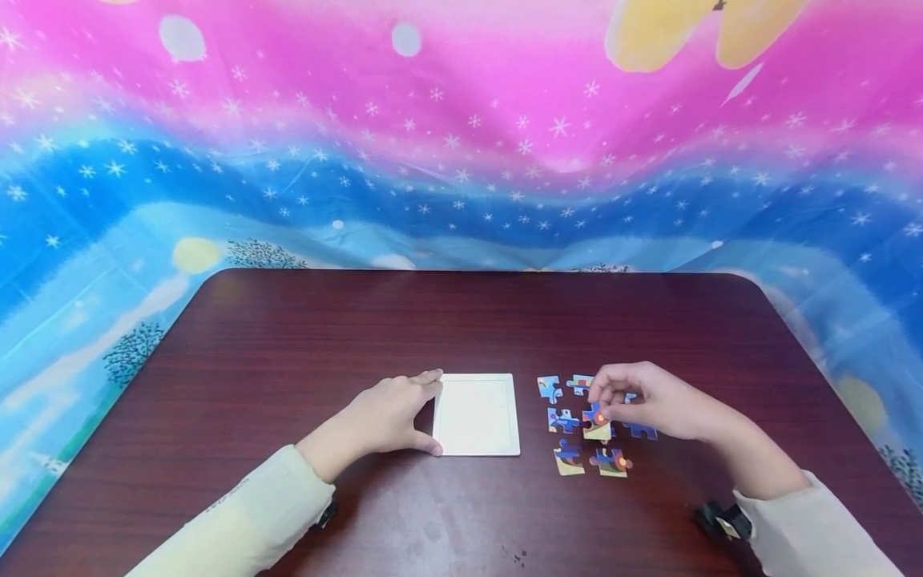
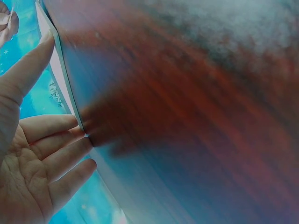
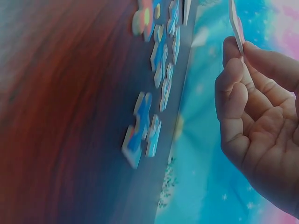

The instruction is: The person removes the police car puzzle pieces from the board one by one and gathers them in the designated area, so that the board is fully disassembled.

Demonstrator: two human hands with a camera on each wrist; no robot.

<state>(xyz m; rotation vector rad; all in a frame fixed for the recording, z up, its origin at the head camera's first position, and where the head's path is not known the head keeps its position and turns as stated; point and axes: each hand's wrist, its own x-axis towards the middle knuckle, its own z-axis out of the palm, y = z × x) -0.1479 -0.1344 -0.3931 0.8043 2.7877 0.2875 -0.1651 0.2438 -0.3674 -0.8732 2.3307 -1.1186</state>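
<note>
A square white puzzle tray (image 1: pixel 477 456) lies on the dark table. My left hand (image 1: pixel 389 413) spans its left side, thumb at the near corner and fingertips at the far one. In the left wrist view the fingers of this hand (image 2: pixel 32 172) look fairly straight against the edge of the tray (image 2: pixel 65 77). My right hand (image 1: pixel 659 401) pinches a puzzle piece (image 1: pixel 596 423) between thumb and index finger, above the other pieces. Seen from the right wrist, this held piece (image 3: pixel 236 25) is edge-on and raised off the table. Several jigsaw pieces (image 1: pixel 562 420) lie loose underneath, partly hidden by the hand.
Loose pieces (image 1: pixel 569 458) lie right of the tray in rough rows, a few more (image 3: pixel 140 123) appearing in the right wrist view. Behind the brown table (image 1: pixel 324 320) hangs a pink and blue patterned cloth (image 1: pixel 461 160). Small dark spots (image 1: pixel 515 553) mark the near table surface.
</note>
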